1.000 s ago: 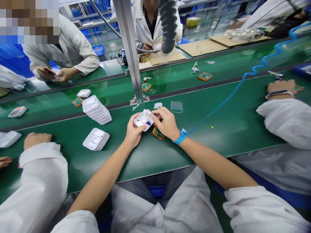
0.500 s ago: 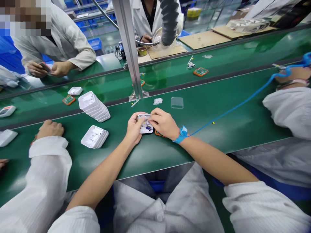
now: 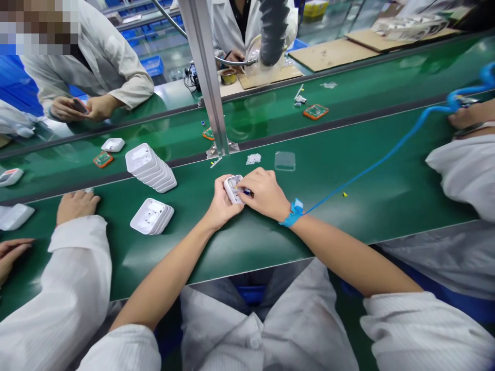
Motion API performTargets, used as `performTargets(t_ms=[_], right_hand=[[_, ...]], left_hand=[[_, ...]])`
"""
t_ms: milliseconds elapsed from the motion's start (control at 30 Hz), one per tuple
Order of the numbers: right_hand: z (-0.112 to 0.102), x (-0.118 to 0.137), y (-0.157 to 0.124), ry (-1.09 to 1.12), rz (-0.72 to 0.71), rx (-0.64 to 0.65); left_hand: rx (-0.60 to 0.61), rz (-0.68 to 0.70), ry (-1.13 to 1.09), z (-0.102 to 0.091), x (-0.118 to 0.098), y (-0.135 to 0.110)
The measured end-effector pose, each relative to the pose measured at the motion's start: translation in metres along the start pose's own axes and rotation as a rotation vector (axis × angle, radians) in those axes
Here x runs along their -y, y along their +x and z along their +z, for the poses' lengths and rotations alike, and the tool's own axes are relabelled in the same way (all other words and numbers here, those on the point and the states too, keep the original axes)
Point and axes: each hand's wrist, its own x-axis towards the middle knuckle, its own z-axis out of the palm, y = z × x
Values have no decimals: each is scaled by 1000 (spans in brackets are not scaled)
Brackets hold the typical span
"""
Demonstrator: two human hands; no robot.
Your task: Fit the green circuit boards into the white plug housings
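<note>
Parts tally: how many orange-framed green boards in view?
3: left board, beside a white shell; middle board, partly behind the metal post; right board, near small parts. Others may be hidden.

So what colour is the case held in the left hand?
White; the case shows best in the head view.

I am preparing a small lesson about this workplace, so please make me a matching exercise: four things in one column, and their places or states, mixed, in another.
1. Wrist strap
2. Clear cover
3. Left hand
4. Taller stack

A. Flat on the green table
B. Holding a white case
C. Just behind the shorter stack
D. Around the wrist of the right hand

Pairs: 1-D, 2-A, 3-B, 4-C
</note>
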Motion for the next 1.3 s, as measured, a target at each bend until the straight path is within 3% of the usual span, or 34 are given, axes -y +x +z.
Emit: performTargets(t_ms=[100,267,667,900,1133,1300], right_hand=[[4,-4,-1,38,-26,-17],[8,-3,0,82,-2,-73],[9,-3,8,152,-41,64],[4,-10,15,152,-283,217],[1,-36,6,-18,-140,199],[5,-30,-1,-108,-334,98]], left_hand=[[90,-56,101,-3,1,0],[122,-47,128,-5,3,1],[129,-69,183,-4,2,0],[46,-26,230,-9,6,1],[25,5,175,-19,5,12],[26,51,253,-16,6,4]])
